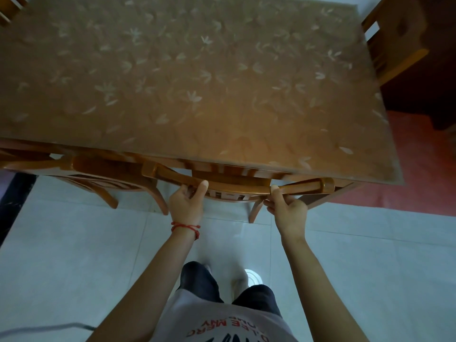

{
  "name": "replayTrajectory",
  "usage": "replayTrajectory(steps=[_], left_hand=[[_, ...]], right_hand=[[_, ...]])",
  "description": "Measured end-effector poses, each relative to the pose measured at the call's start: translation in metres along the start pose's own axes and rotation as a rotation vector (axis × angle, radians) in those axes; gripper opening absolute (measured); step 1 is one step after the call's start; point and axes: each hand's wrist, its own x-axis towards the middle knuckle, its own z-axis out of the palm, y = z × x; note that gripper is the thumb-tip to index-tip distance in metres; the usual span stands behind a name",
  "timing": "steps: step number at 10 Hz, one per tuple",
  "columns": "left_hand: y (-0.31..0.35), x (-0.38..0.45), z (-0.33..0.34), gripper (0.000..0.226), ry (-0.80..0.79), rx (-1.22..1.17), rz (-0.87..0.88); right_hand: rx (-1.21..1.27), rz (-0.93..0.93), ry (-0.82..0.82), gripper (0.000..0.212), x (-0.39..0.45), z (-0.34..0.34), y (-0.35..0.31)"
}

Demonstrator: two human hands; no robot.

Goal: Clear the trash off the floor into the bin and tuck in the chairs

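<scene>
A wooden chair (237, 185) stands right in front of me, its seat under the table (197, 82) and its curved top rail against the near edge. My left hand (186, 206), with a red string at the wrist, is closed around the left part of that rail. My right hand (287, 208) is closed around the right part, thumb resting on top. A second wooden chair (98, 174) sits tucked under the table to the left. No trash or bin shows in this view.
The table carries a brown cover with a pale leaf pattern. Another chair (392, 45) stands at the far right end, a fourth (9, 8) at the far left corner. Pale floor tiles (74, 255) lie under me, a red floor area (419, 174) right. A grey cable (44, 328) lies lower left.
</scene>
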Motion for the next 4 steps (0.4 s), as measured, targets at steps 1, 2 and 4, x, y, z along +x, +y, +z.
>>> replayTrajectory(steps=[1, 2, 4], left_hand=[[0.004, -0.005, 0.000, 0.033, -0.005, 0.061, 0.021], [0.004, -0.011, -0.001, 0.034, 0.018, 0.105, 0.058], [0.003, -0.044, -0.006, 0.035, -0.042, 0.131, 0.076]], right_hand=[[-0.030, -0.013, -0.025, 0.029, -0.002, -0.002, 0.002], [-0.037, -0.022, -0.068, 0.029, -0.004, -0.005, 0.003], [-0.186, -0.182, -0.093, 0.025, -0.018, -0.021, 0.012]])
